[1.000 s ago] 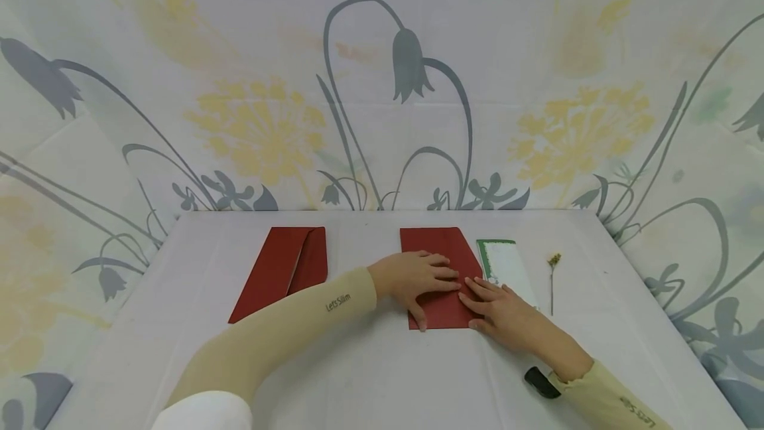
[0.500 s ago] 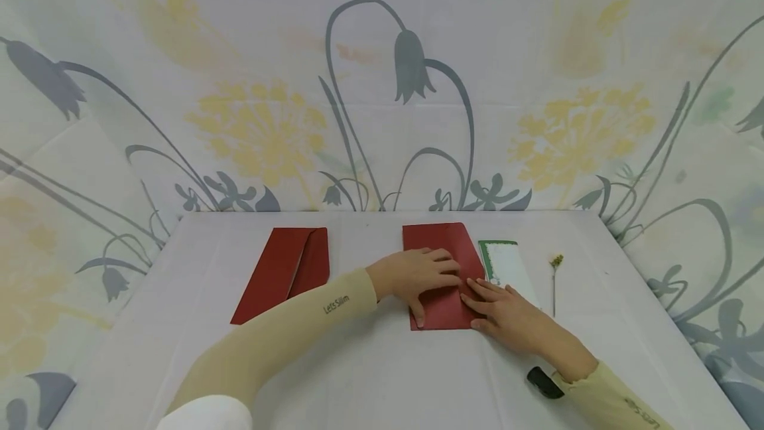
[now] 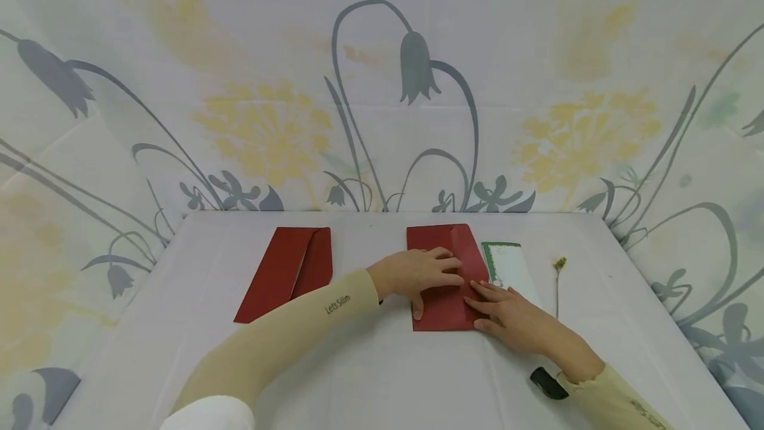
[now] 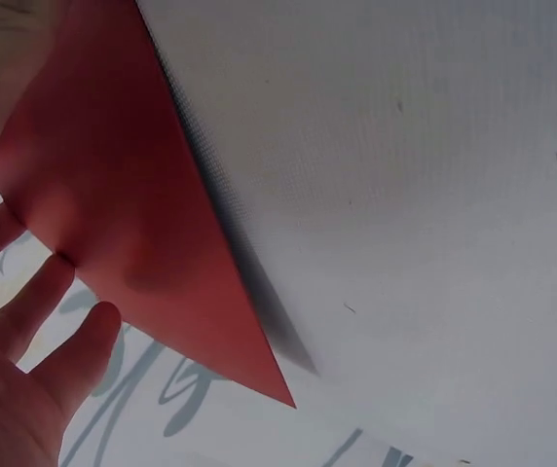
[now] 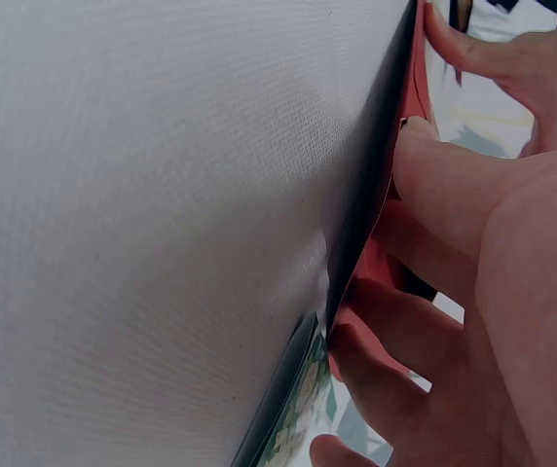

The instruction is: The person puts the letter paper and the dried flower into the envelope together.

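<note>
A red envelope (image 3: 432, 236) lies right of centre on the white table, with a lengthwise crease along its right-hand part. My left hand (image 3: 418, 274) rests on it, fingers spread and slightly bent, thumb near its lower left edge. At the right edge of the envelope, my right hand (image 3: 516, 320) touches the paper with nearly straight fingers. The left wrist view has the red paper (image 4: 152, 214) bulging a little beside the left fingers (image 4: 84, 350). In the right wrist view the right fingers (image 5: 395, 316) lie along the envelope's edge.
A second red envelope (image 3: 277, 267) with a folded flap lies at left, partly behind the left sleeve. A green-bordered white card (image 3: 507, 263) sits beside the right hand. Farther right is a small dried flower (image 3: 558, 277). A black object (image 3: 549, 383) shows by the right wrist.
The left fingers have bent more and the left thumb has drawn up slightly. A crease now shows on the envelope's right part, which looked flat before. The right hand stays nearly in place.
</note>
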`<state>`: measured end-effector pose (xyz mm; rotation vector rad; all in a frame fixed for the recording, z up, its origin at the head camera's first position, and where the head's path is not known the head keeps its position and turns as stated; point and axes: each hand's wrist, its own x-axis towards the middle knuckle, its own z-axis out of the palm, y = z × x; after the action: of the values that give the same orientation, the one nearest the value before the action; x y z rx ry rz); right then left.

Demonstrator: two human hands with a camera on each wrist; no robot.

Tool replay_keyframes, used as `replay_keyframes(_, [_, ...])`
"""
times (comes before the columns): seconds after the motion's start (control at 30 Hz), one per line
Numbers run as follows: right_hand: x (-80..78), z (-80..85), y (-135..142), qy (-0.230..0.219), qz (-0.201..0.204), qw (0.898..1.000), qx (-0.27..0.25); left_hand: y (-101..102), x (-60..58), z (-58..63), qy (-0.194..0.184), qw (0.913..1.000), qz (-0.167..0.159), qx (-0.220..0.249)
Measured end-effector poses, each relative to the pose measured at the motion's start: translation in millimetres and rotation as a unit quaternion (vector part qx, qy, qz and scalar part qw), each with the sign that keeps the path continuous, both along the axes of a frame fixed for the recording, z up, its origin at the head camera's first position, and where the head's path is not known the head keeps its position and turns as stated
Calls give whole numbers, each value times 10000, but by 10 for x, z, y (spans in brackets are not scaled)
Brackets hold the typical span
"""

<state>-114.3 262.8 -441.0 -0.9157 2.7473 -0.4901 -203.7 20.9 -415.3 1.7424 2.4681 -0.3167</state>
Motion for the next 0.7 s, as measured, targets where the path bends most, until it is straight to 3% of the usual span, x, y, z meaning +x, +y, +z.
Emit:
replay_keyframes(0.2, [29,-14,-5,316,-73,9993,-167,6,16,-23,92,9999,49,30])
replay_keyframes(0.43, [38,-48,-10,453,-280,9984,-207,1,12,-20,594,9982,-94,3])
replay_keyframes(0.7, [36,-12,-28,838,-458,9942,-497,5,25,-22,882,9959,-178,-53])
